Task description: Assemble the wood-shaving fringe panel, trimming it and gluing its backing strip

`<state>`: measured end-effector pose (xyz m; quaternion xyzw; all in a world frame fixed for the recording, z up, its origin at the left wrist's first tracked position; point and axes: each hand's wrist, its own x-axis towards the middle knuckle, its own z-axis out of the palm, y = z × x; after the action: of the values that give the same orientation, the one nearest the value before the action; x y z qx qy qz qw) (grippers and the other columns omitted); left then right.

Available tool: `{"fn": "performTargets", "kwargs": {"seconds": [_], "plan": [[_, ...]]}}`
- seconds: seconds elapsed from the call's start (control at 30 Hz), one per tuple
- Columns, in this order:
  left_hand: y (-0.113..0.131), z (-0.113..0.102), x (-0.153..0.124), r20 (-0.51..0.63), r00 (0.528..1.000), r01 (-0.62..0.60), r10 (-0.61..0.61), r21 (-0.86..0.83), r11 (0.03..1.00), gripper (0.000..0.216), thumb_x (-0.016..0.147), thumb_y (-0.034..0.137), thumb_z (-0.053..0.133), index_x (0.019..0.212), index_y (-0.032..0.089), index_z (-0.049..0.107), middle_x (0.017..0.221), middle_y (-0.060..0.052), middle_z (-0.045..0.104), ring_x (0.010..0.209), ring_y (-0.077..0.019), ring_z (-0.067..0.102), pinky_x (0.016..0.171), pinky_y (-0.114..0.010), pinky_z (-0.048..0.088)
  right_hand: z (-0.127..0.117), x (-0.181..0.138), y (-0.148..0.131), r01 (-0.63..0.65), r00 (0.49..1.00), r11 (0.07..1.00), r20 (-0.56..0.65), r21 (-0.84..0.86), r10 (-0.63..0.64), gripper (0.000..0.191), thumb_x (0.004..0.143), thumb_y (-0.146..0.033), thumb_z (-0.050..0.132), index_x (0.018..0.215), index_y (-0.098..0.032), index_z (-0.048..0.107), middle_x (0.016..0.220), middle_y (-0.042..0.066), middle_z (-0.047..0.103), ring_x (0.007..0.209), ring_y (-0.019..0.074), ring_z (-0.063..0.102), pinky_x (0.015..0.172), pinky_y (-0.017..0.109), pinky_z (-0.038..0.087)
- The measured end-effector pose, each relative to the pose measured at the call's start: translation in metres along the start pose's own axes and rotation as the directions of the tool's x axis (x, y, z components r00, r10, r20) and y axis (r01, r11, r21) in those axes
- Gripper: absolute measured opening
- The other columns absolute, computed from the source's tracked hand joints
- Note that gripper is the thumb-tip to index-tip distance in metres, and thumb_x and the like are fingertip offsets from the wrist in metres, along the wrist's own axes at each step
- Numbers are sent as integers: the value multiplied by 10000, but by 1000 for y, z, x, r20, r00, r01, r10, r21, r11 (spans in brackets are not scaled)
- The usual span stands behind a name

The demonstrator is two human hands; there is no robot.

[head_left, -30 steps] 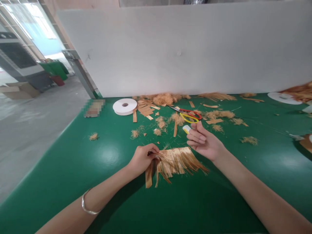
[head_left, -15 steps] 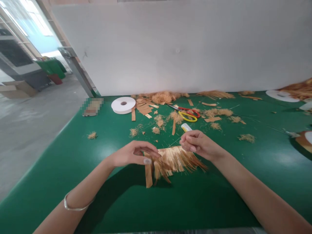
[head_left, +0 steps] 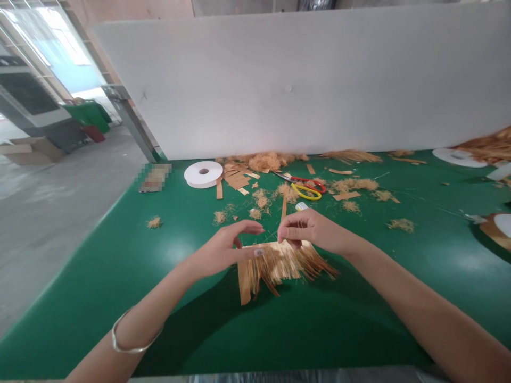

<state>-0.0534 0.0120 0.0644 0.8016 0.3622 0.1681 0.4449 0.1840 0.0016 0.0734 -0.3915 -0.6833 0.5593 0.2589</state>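
Note:
A strip of tan, straw-like fringe [head_left: 287, 266] lies on the green table, its strands fanned toward me. At its left end a flat tan band [head_left: 244, 284] hangs down. My left hand [head_left: 227, 247] is over the left end of the fringe, thumb and fingers apart, the thumb at its top edge. My right hand [head_left: 303, 231] is just above the top edge, thumb and fingertips pinched together; anything between them is too fine to make out. Just behind that hand lies a small white and yellow object [head_left: 301, 206], partly hidden.
Scissors with red and yellow handles [head_left: 309, 189] lie farther back among loose fibre tufts [head_left: 261, 199] and tan strips [head_left: 239, 178]. A white tape roll [head_left: 203, 174] sits back left. A white panel [head_left: 279, 90] borders the table's far side.
My right hand has moved left and slightly down toward the fringe's top edge. My left hand's thumb and fingers have spread wider, and the hand has shifted slightly right.

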Motion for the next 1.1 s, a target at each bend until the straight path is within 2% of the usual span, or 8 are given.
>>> {"fn": "performTargets", "kwargs": {"seconds": [0.13,0.23,0.3,0.47,0.6,0.7,0.87,1.1], "plan": [[-20,8,-11,-76,997,7,34,488,873,582,845,530,483,1361,278,389,1467,-86,333,1375,-314,198,1074,-532,212,0,-13,7,-37,993,999,117,25,34,283,804,-434,593,758,-170,683,585,9,576,536,97,519,531,229,409],[-36,21,-15,4,998,-47,59,651,758,582,870,564,395,1400,335,322,1528,-74,177,1399,-353,60,1061,-607,120,2,-20,11,-100,974,995,207,13,95,283,791,-436,608,794,-167,695,638,24,615,561,104,548,539,224,425],[-44,30,-12,24,997,-68,72,707,704,574,861,595,376,1387,368,337,1526,-68,181,1397,-365,48,1053,-628,84,2,-19,12,-112,970,994,218,-3,110,280,795,-434,604,802,-169,696,637,22,616,571,104,553,550,222,430],[-52,28,24,-44,997,-6,70,808,589,592,864,594,363,1377,300,388,1526,-91,166,1402,-340,-6,1074,-593,-24,-12,-2,13,-61,996,997,62,-44,63,258,808,-414,590,778,-175,686,601,14,595,555,105,541,562,236,433],[-45,7,50,12,1000,-9,0,753,658,651,850,624,359,1422,323,277,1539,-59,114,1396,-362,-33,1057,-631,-15,-18,6,19,-36,994,998,-107,-59,29,274,811,-424,582,775,-173,683,564,9,570,535,107,536,561,247,432],[-44,4,48,2,998,-47,68,743,668,560,903,545,325,1419,332,282,1542,-34,104,1398,-353,-34,1060,-625,-19,-15,5,27,-48,996,998,-79,-40,45,295,808,-446,582,806,-170,687,564,10,581,538,111,547,556,247,432],[-59,20,37,-40,991,-41,130,823,567,456,935,386,347,1381,298,381,1518,-77,208,1402,-337,40,1076,-602,21,-8,2,32,-82,997,997,6,6,82,270,813,-424,587,799,-171,680,608,14,631,572,114,578,587,249,434],[-51,43,16,-106,988,18,112,798,602,500,926,427,343,1380,226,396,1496,-111,258,1396,-352,82,1074,-614,42,-12,-2,30,6,1000,985,-12,171,-4,267,834,-403,575,759,-166,671,804,64,714,732,138,633,618,243,426]]}}
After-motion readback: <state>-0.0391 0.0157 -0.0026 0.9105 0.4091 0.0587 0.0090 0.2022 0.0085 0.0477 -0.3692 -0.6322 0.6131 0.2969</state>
